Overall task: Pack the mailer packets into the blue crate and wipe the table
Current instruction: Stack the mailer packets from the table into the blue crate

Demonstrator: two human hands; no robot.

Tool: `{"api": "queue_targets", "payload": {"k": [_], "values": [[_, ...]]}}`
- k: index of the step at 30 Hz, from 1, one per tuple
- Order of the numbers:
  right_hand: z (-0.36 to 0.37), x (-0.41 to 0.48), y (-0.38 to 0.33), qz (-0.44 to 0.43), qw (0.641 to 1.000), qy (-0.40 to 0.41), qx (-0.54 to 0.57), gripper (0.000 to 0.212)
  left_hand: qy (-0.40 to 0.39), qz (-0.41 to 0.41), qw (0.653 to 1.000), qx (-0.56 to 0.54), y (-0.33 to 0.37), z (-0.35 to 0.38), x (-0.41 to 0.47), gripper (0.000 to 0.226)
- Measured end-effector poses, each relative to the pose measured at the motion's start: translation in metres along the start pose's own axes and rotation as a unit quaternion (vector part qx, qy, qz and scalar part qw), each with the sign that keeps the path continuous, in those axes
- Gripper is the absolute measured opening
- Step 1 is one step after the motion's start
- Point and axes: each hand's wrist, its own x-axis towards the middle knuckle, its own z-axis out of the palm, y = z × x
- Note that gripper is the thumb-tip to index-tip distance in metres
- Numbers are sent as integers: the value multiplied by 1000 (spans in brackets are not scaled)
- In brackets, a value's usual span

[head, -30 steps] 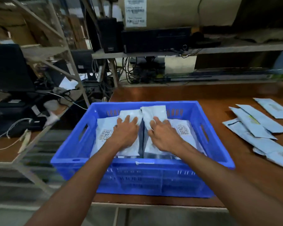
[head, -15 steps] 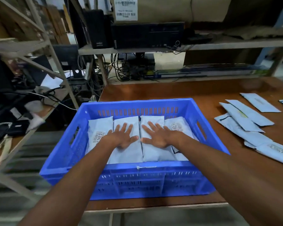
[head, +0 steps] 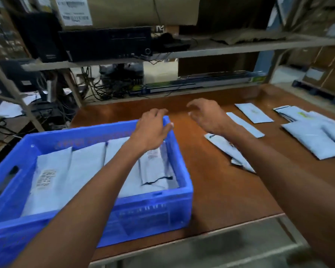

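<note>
the blue crate (head: 182, 157) stands at the front left of the table (head: 211, 190). the packed mailer packets (head: 85, 167) lie flat and side by side on its floor, a layout that appears meant to fill the base evenly and leave height for another layer. the left hand (head: 153, 130) is above the crate's far right corner, fingers loosely curled and holding nothing; whether it touches the rim cannot be told. the right hand (head: 207, 117) hovers over bare table beyond the crate, fingers relaxed and half curled, also empty. the loose packets remain on the table to its right: the nearest packet (head: 219, 144) passes under the right forearm, a second packet (head: 246, 127) lies just beside the wrist, and a stack (head: 311, 140) lies well apart toward the right edge. neither hand has a packet within its grasp; the next pick probably requires a reach to the right.
</note>
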Motion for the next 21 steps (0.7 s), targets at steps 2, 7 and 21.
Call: {"api": "queue_targets", "payload": {"k": [2, 7, 21], "values": [[-19, -30, 59, 64, 998, 4, -2, 33, -31, 36, 999, -12, 64, 31, 20, 57], [-26, -125, 194, 155, 985, -49, -54, 30, -170, 58, 984, 2, 177, 137, 50, 59], [55, -212, 299, 88, 979, -151, -108, 51, -227, -60, 972, 12, 205, 271, 30, 52]]}}
